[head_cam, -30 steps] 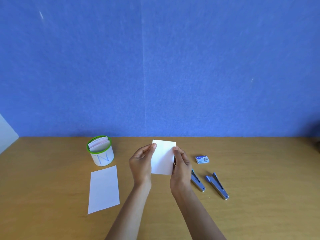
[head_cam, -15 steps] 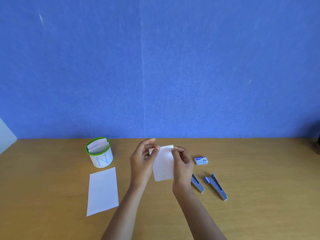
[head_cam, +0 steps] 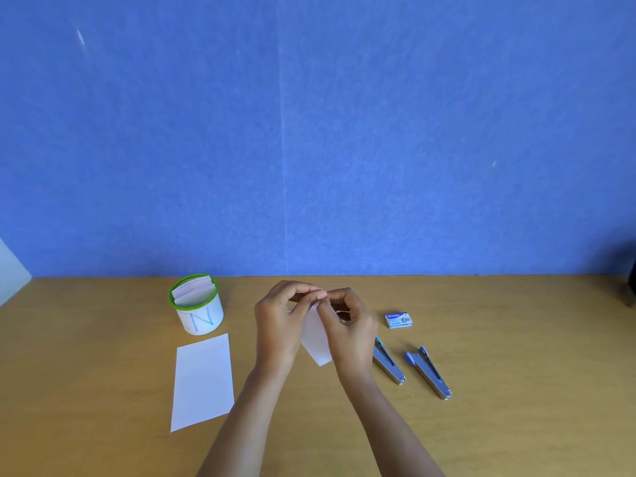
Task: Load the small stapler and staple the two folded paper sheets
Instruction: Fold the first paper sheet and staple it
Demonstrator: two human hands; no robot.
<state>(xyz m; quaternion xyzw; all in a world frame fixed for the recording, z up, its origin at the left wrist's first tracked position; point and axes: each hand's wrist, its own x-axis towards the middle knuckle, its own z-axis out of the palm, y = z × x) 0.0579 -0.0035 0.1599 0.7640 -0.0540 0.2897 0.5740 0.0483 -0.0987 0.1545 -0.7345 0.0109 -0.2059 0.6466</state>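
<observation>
1. A blue wall [head_cam: 309, 132] rises behind the far edge of the worktop [head_cam: 516, 425], which is bare wood.
2. A flat sheet [head_cam: 203, 382] of white paper lies left of centre, reaching toward the near edge, slightly skewed, well apart from both hands.
3. The left hand [head_cam: 278, 325] is raised over the middle of the worktop. Its fingers [head_cam: 299, 291] are curled, and their tips pinch the top edge of a folded sheet against the thumb.
4. The right hand [head_cam: 351, 335] faces it. Its fingers are curled too and pinch the same top edge, so the fingertips of both hands meet there.
5. The folded sheet [head_cam: 315, 342] hangs between the two hands, white, with its lower corner pointing down toward the near edge. Whether that corner touches the worktop cannot be told.
6. A white cup [head_cam: 199, 315] with a green rim and a blue letter N stands left of the hands near the far edge, holding upright folded papers.
7. A stapler [head_cam: 389, 364] lies just right of the right hand, its far end hidden behind that hand.
8. A second stapler [head_cam: 428, 371] lies beside it, further toward the right edge, roughly parallel and not touching it.
9. A small box of staples [head_cam: 398, 320] sits beyond the staplers, toward the far edge.
</observation>
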